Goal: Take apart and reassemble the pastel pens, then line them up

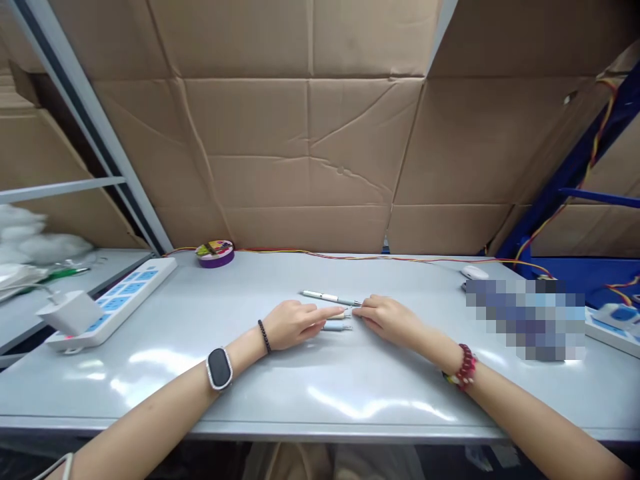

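Three pens lie close together on the grey table (240, 393). The farthest is a white and grey pen (323, 296), its right end meeting the fingertips of my right hand (387, 317). Those fingers are bent and drawn together, and whether they pinch anything is hidden. My left hand (293, 323) rests over the two nearer pens with its index finger stretched to the right and the others curled. Beneath that finger a pale pen (346, 316) shows only its end. A light blue pen (336, 326) sticks out nearest me, its left part covered by the hand.
On the left stands a white power strip (167, 267) with a plugged-in white charger (70, 313). A purple round tape roll (215, 254) sits at the back. A white mouse (474, 272) and a blurred-out object (525, 320) lie right. Thin wires (320, 255) run along the cardboard wall (300, 133).
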A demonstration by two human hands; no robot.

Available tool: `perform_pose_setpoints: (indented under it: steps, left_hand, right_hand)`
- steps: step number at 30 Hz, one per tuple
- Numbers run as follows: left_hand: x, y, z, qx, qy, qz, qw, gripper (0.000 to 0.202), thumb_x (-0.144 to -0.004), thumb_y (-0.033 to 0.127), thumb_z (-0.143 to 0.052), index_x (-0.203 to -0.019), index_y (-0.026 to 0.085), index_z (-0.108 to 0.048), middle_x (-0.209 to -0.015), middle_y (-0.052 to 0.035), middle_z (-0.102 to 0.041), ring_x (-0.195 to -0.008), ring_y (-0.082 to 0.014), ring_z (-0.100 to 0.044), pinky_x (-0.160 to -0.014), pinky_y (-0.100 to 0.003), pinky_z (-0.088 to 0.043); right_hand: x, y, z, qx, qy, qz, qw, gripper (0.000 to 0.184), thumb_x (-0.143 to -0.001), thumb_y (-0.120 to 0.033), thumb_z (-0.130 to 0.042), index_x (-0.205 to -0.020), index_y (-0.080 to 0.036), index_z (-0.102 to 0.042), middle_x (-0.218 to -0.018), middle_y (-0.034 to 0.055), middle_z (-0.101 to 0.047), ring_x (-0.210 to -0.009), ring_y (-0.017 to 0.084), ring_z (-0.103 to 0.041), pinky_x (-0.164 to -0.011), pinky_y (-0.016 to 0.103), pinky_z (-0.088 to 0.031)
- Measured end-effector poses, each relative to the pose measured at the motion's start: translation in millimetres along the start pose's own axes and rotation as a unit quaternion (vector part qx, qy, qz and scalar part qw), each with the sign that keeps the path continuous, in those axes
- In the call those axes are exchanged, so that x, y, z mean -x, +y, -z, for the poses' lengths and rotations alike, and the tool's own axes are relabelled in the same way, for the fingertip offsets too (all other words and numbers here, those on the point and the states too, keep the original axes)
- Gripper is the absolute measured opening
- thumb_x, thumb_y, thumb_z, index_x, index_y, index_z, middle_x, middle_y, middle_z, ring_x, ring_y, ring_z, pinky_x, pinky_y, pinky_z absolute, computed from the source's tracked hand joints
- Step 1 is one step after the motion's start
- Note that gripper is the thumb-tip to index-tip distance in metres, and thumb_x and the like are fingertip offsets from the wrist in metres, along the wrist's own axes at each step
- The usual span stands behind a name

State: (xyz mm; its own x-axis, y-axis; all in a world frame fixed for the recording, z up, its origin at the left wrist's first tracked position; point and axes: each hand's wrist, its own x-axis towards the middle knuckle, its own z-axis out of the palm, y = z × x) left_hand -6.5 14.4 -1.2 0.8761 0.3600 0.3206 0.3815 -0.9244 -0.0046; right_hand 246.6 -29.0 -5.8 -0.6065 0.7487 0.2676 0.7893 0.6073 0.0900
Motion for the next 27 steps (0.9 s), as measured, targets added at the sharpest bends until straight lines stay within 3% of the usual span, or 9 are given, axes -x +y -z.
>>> perform_pose_setpoints:
  steps: [3, 5, 9, 16, 21, 27]
  left_hand:
    - [0, 0, 0.2, -0.005, -0.006, -0.002, 1.000, 0.039, -0.093, 0.027, -0.033, -0.131, 0.031, -0.034, -0.081, 0.0005, -0.062, -0.065, -0.0129, -0.057, -0.064, -0.023, -0.041]
    - [0, -1, 0.5, -0.004, -0.007, 0.000, 1.000, 0.039, -0.093, 0.026, -0.033, -0.132, 0.032, -0.034, -0.081, 0.0011, -0.062, -0.065, -0.0132, -0.057, -0.064, -0.023, -0.041]
    - [0, -1, 0.9, -0.005, -0.014, -0.014, 1.000, 0.042, -0.091, 0.021, -0.034, -0.132, 0.034, -0.032, -0.080, 0.0028, -0.061, -0.064, -0.0128, -0.055, -0.063, -0.022, -0.040]
    - [0, 0, -1.1, -0.026, -0.003, -0.037, 0.999, 0.043, -0.090, 0.020, -0.034, -0.132, 0.031, -0.032, -0.073, 0.0027, -0.060, -0.057, -0.0118, -0.053, -0.058, -0.021, -0.039]
    - [0, 2, -0.2, 0.018, 0.030, -0.017, 0.999, 0.041, -0.090, 0.022, -0.035, -0.130, 0.020, -0.029, -0.093, -0.0021, -0.065, -0.071, -0.0147, -0.061, -0.066, -0.024, -0.043]
    - [-2, 4, 1.3, 0.018, 0.018, 0.000, 1.000, 0.029, -0.091, 0.028, -0.034, -0.116, 0.017, -0.042, -0.086, -0.0044, -0.066, -0.068, -0.0154, -0.062, -0.062, -0.024, -0.044]
  right_hand:
    - [2, 4, 4, 0.004, 0.030, -0.006, 1.000, 0.029, -0.083, -0.009, -0.042, -0.102, -0.019, -0.061, -0.073, 0.0046, -0.061, -0.066, 0.017, -0.057, -0.062, 0.029, -0.044]
    - [2, 4, 8, -0.017, 0.086, -0.007, 0.996, 0.027, -0.084, -0.010, -0.041, -0.100, -0.018, -0.061, -0.073, 0.0050, -0.062, -0.068, 0.018, -0.058, -0.064, 0.031, -0.045]
    - [0, -9, 18, -0.169, 0.212, -0.012, 0.962, 0.015, -0.084, -0.019, -0.049, -0.095, -0.020, -0.058, -0.080, 0.0046, -0.064, -0.073, 0.016, -0.059, -0.068, 0.030, -0.048]
    - [-3, -28, 17, -0.293, 0.217, -0.022, 0.931, 0.012, -0.083, -0.014, -0.049, -0.083, -0.020, -0.060, -0.074, 0.0019, -0.065, -0.070, 0.014, -0.060, -0.065, 0.027, -0.049]
    - [-2, -30, 19, -0.326, 0.217, -0.041, 0.919, 0.010, -0.081, -0.014, -0.051, -0.081, -0.020, -0.059, -0.076, 0.0022, -0.065, -0.071, 0.014, -0.060, -0.067, 0.027, -0.049]
    - [-2, -31, 19, -0.329, 0.216, -0.037, 0.919, 0.009, -0.082, -0.016, -0.051, -0.081, -0.020, -0.060, -0.076, 0.0024, -0.065, -0.071, 0.014, -0.061, -0.066, 0.027, -0.049]
